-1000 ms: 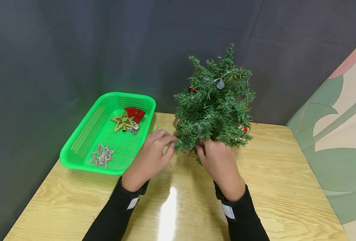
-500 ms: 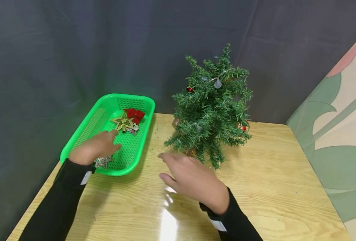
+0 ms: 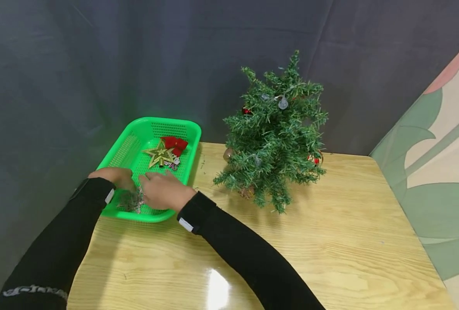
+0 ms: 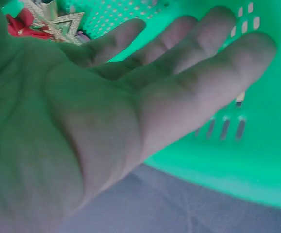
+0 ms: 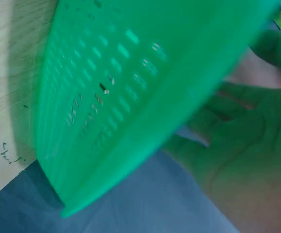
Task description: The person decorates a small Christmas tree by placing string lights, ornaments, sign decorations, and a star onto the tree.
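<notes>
Both hands are over the near-left part of a green plastic basket (image 3: 148, 218). My left hand (image 3: 120, 177) reaches down inside; the left wrist view shows its fingers (image 4: 193, 92) extended and slightly bent. A silver glitter snowflake ornament (image 3: 139, 201), blurred, lies between and below the two hands. My right hand (image 3: 163, 189) comes over the near right rim, its fingers right at the snowflake. In the right wrist view the basket wall hides the right fingertips, so I cannot tell whether they pinch it. Farther back in the basket lie a gold star (image 3: 160, 154) and a red bow (image 3: 176, 144).
A small decorated Christmas tree (image 3: 276, 133) stands right of the basket, with a red bauble (image 3: 246, 111) and a clear bulb (image 3: 283, 103) on it. Behind the wooden table (image 3: 345, 241) hangs a dark curtain (image 3: 213, 51). A patterned cloth (image 3: 442, 181) lies on the right.
Both hands have left the tree's lower branches and moved left to the basket. The left hand arrived first, and the right has since crossed over beside it at the snowflake.
</notes>
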{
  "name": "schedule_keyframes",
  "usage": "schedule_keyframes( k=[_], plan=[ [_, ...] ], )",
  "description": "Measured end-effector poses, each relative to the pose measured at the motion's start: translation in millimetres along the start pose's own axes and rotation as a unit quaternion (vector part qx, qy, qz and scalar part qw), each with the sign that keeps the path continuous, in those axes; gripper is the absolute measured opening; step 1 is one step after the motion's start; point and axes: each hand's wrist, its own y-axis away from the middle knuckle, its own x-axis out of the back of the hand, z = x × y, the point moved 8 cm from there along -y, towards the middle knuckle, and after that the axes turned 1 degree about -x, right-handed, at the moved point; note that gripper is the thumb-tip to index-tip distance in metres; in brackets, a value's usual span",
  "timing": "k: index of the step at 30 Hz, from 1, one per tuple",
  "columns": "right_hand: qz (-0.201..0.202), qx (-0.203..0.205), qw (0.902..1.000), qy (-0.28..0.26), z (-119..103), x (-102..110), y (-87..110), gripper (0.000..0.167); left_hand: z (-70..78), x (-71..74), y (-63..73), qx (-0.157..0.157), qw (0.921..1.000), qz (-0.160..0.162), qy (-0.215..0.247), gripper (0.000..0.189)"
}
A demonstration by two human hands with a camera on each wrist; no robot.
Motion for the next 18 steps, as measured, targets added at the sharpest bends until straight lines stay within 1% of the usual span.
schedule_keyframes(
  k=[3,5,8,10,12,13,16,17,18],
  plan=[
    [-0.051,0.012,0.9986,0.011,-4,-15,-12.8,0.044,3.3,1.7,-2.3,0.005,0.9999,0.004,-0.012,0.088],
    [-0.079,0.022,0.9966,0.001,-6,-25,-17.4,0.034,5.1,3.2,-3.5,0.018,0.9993,0.01,-0.032,0.087],
    [-0.107,0.032,0.9936,-0.016,-9,-38,-21.5,0.024,7.0,3.7,-6.8,0.028,0.9969,0.013,-0.072,0.081],
    [-0.123,0.035,0.9913,-0.031,-11,-45,-23.6,0.019,6.8,2.9,-11.1,0.028,0.9948,0.007,-0.098,0.074],
    [-0.129,0.032,0.9903,-0.04,-12,-49,-25.8,0.019,3.7,2.0,-16.0,0.036,0.9931,0.003,-0.111,0.072],
    [-0.134,0.028,0.9896,-0.044,-13,-51,-27.0,0.021,1.4,1.4,-18.7,0.042,0.992,0.003,-0.119,0.071],
    [-0.137,0.023,0.9888,-0.055,-14,-55,-30.1,0.023,-5.4,-2.8,-28.2,0.065,0.9913,0.004,-0.115,0.077],
    [-0.135,0.02,0.9889,-0.058,-14,-56,-30.5,0.018,-7.3,-4.7,-31.1,0.07,0.9913,0.006,-0.111,0.077],
    [-0.134,0.02,0.9891,-0.059,-14,-57,-30.8,0.017,-7.8,-6.6,-32.0,0.071,0.9915,0.007,-0.109,0.075]
  ],
)
